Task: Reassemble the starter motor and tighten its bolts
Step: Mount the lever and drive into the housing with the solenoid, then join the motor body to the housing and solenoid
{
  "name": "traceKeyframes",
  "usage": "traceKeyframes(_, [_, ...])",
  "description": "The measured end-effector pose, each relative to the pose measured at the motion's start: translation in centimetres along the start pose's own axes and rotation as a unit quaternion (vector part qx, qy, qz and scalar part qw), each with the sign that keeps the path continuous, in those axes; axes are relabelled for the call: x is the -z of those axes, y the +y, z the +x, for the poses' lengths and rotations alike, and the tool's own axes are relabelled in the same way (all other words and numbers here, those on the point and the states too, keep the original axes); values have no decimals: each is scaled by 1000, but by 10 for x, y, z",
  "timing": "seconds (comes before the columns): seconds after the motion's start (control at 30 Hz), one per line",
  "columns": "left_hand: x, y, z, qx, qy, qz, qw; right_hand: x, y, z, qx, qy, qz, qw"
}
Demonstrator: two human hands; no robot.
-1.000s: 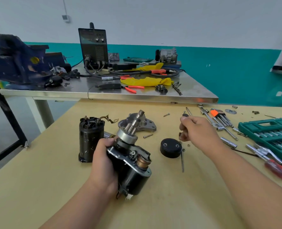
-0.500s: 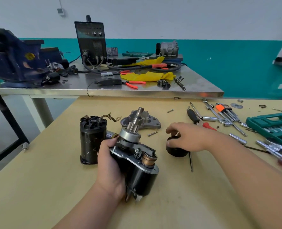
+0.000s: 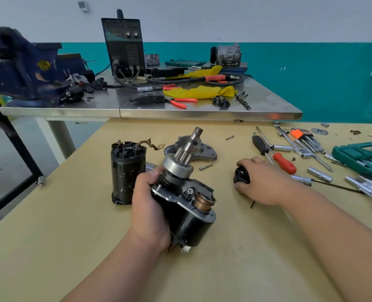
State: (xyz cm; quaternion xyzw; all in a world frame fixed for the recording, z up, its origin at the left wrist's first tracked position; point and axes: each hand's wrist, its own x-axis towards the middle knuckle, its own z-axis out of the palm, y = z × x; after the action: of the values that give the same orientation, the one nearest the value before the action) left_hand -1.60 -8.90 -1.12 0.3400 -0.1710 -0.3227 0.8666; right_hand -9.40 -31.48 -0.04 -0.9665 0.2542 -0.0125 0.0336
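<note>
At the centre of the frame we see the left hand [image 3: 150,205] gripping the starter motor [image 3: 187,205], tilted, its shaft pointing up. Right of centre, the right hand [image 3: 263,182] curls over a black cap [image 3: 241,175] on the wooden table [image 3: 50,247]. A black cylinder [image 3: 127,173] stands upright just left of the motor.
</note>
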Motion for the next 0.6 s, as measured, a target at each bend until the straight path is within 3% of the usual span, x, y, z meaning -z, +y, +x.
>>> traceKeyframes(0.1, [6, 4, 3, -6, 23, 0, 1000, 6, -3, 4, 3, 9, 30, 1000])
traceKeyframes(0.27, [8, 13, 9, -14, 80, 1, 997, 26, -45, 40, 86, 28, 78, 993])
traceKeyframes(0.47, [6, 16, 9, -15, 107, -3, 994, 26, -92, 81, 121, -24, 16, 992])
traceKeyframes(0.6, [5, 15, 11, -5, 87, -24, 996, 15, -96, 82, 118, 6, -36, 992])
